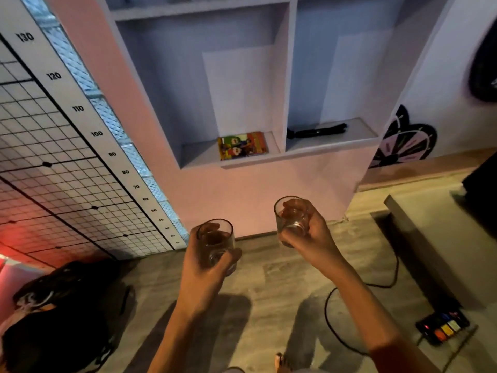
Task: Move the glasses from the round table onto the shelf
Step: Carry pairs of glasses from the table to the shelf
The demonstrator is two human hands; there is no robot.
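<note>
Your left hand [207, 265] wraps its fingers [231, 258] around one clear glass [215, 242], your right hand [312, 235] grips another glass [291, 215], both upright above the floor [269, 292], short of the shelf [269, 157] holding a colourful box [242, 145] and a black tool [317, 131].

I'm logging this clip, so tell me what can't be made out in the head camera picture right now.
- Round table: outside the head view.
- Upper shelf compartments: cut off by the top edge.
- Colourful box: print too small and blurred to read.
- Left glass and right glass: bases hidden by the left hand and right hand.
</note>
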